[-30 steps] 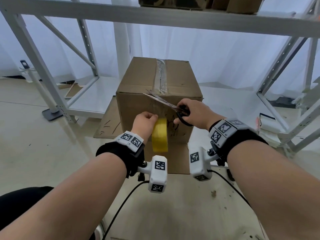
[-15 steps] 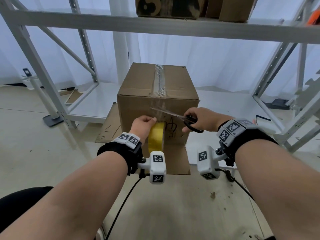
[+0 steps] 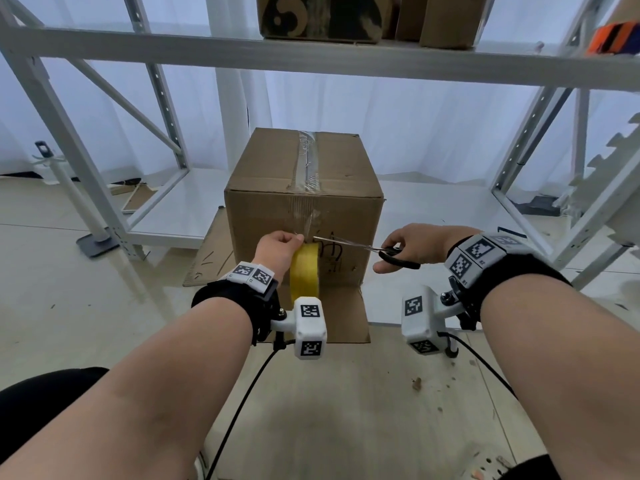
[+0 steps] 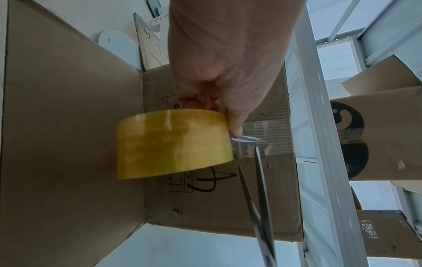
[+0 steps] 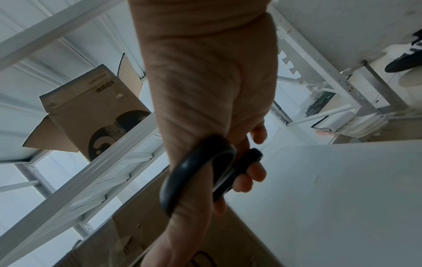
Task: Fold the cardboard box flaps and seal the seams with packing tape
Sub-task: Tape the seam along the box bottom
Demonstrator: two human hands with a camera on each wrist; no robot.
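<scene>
I have my left hand (image 3: 277, 249) curled round the yellow roll of clear packing tape (image 3: 304, 271), held just in front of the brown cardboard box (image 3: 301, 188) standing on the floor, its top seam already taped. My right hand (image 3: 412, 245) grips the black-handled steel scissors (image 3: 367, 249), their tips at the thin strip between roll and box. That film is probably light, limp and clingy, so I judge it best held taut by the stiff roll.

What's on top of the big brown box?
A strip of clear packing tape runs along the middle seam on top of the cardboard box and down over the front edge. Nothing else sits on it. The closed flaps hide whatever is inside.
</scene>
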